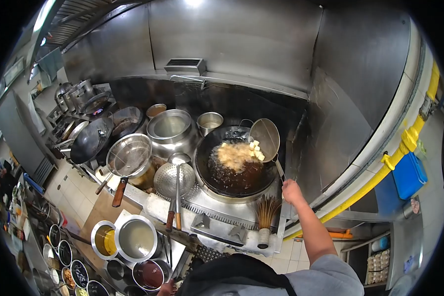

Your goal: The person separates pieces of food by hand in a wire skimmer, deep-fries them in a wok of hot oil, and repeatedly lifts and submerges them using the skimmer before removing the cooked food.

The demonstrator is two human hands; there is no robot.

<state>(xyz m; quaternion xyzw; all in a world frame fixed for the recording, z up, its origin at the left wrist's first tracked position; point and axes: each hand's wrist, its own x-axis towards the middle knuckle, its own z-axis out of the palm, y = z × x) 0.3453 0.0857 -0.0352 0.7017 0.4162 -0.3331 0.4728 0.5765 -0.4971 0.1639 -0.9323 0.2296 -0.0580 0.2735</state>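
Right hand, mine: fingers wrapped tight, gripping a mesh strainer by its handle, strainer at 2 o'clock on the wok. Pale cubes at its lip; foam hides part of the wok's bottom. Left hand, frame's 7 o'clock: partly cut off, hold cannot be told. Surface: steel range. Room: steel wall, 12 o'clock; yellow pipe, 3 o'clock; tiled floor, 9 o'clock.
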